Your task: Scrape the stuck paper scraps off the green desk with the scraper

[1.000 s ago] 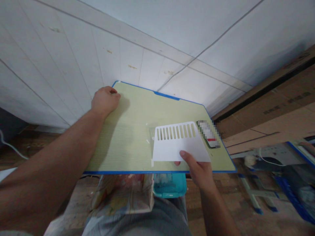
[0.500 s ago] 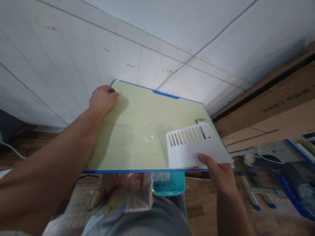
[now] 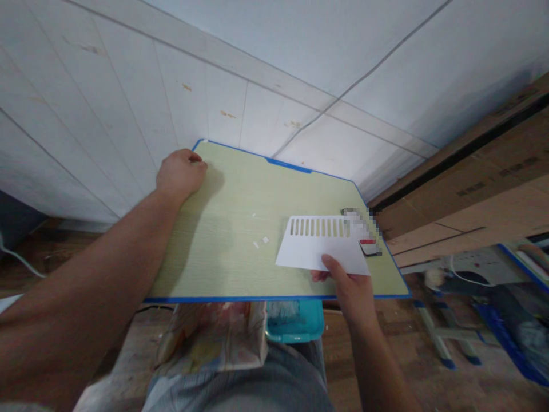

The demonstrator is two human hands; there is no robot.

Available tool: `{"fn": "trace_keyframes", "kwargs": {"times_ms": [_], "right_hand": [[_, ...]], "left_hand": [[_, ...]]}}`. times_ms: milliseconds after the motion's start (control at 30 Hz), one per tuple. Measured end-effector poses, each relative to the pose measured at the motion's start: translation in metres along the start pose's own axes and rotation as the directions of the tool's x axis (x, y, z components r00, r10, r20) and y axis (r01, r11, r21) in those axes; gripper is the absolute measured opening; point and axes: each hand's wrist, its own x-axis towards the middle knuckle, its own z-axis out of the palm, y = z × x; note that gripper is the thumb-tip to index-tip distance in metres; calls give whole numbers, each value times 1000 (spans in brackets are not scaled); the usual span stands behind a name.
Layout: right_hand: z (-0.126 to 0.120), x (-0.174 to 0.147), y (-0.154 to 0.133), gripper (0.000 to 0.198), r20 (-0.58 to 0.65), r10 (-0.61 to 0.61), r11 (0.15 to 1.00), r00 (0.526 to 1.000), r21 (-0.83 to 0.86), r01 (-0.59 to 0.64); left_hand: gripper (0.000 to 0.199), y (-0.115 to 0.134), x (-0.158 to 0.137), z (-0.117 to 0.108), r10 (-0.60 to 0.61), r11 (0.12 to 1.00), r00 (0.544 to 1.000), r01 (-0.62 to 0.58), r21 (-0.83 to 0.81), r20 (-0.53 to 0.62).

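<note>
A white sheet with a row of slots cut along its far edge point(image 3: 317, 249) is in my right hand point(image 3: 349, 289), pinched at its near edge with the thumb on top. The sheet is held over the right part of a pale yellow-green tabletop with blue edging point(image 3: 240, 189). My left hand point(image 3: 180, 174) rests at the far left edge of the tabletop, fingers curled closed; whatever may be in them is hidden. Close to the sheet's right end lies a flat phone-like item point(image 3: 371, 248), partly pixelated.
Small white scraps point(image 3: 265, 240) lie mid-table. Below the near edge are a turquoise basin point(image 3: 295, 326) and a patterned bag point(image 3: 231, 343). Cardboard boxes point(image 3: 463, 189) stand along the right. A white panelled wall point(image 3: 223, 86) rises behind the table.
My right hand has moved left and slightly away from me with the slotted sheet, turning it and uncovering more of the phone-like item. My left hand has stayed in place.
</note>
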Motion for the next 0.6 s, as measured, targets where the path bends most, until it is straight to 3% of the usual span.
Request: {"fn": "trace_keyframes", "kwargs": {"times_ms": [100,267,433,600], "right_hand": [[2,-11,0,45,83,-6,1000,996,0,6],[0,-25,-6,48,-11,1,1000,1000,-14,-1],[1,-40,-13,50,53,80,997,995,3,-81],[3,-43,-18,53,-8,67,997,998,-30,-67]], "left_hand": [[51,0,0,0,-6,1000,1000,6,1,-2],[49,0,1,1,3,1000,1000,-3,8,-6],[48,1,1,1,-6,1000,1000,6,0,-11],[49,0,2,2,-10,1000,1000,10,4,-8]]}}
